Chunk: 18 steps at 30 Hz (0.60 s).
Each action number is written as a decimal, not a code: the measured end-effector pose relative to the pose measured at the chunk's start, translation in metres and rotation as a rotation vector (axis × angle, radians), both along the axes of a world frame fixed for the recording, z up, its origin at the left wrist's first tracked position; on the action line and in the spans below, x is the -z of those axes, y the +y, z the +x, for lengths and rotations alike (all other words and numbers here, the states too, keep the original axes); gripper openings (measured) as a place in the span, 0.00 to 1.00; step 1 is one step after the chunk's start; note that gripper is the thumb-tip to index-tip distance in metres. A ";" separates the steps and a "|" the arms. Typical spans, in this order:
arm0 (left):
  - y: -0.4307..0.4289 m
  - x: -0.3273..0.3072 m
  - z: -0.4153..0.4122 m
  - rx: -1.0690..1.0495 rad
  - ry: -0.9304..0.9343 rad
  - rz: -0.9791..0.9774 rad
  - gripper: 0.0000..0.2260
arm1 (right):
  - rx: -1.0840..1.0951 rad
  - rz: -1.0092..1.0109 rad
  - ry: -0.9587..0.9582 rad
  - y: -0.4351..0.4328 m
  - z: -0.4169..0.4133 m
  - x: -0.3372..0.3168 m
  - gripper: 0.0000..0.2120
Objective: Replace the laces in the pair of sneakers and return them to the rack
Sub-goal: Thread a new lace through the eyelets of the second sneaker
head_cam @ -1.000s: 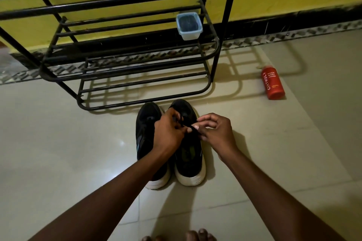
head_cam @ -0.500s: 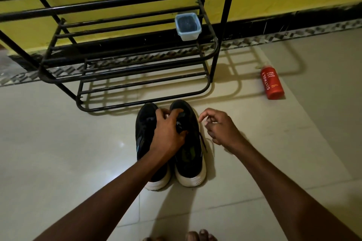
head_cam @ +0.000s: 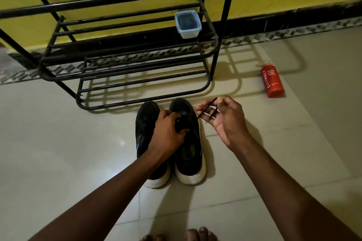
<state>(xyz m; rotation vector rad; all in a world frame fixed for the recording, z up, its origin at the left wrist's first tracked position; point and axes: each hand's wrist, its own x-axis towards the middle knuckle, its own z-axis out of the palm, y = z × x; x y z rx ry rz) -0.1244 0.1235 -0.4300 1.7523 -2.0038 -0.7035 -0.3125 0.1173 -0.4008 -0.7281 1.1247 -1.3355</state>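
Left hand grip curled onto sneaker, right hand raised, grip pinching black lace

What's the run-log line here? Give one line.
left hand: grips right sneaker | right hand: pinches black lace | left sneaker: beside it on floor, before shoe rack

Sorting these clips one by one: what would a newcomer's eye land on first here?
Two black sneakers stand side by side on the floor mid-frame, toes toward the black rack. The left hand grips the right-side sneaker at its lacing, while the right hand fingers pinch a dark lace stretched beside it. A red bottle lies on the floor at right.
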 end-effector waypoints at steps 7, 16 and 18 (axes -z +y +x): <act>-0.003 -0.001 -0.001 -0.011 -0.011 -0.001 0.23 | -0.642 -0.081 1.140 0.002 -0.034 0.001 0.04; -0.003 -0.001 -0.003 -0.033 -0.041 0.012 0.24 | -0.412 -0.456 1.204 0.021 -0.023 -0.044 0.11; -0.004 -0.003 -0.004 -0.021 -0.048 0.024 0.23 | -0.423 -0.481 1.238 0.021 -0.017 -0.049 0.10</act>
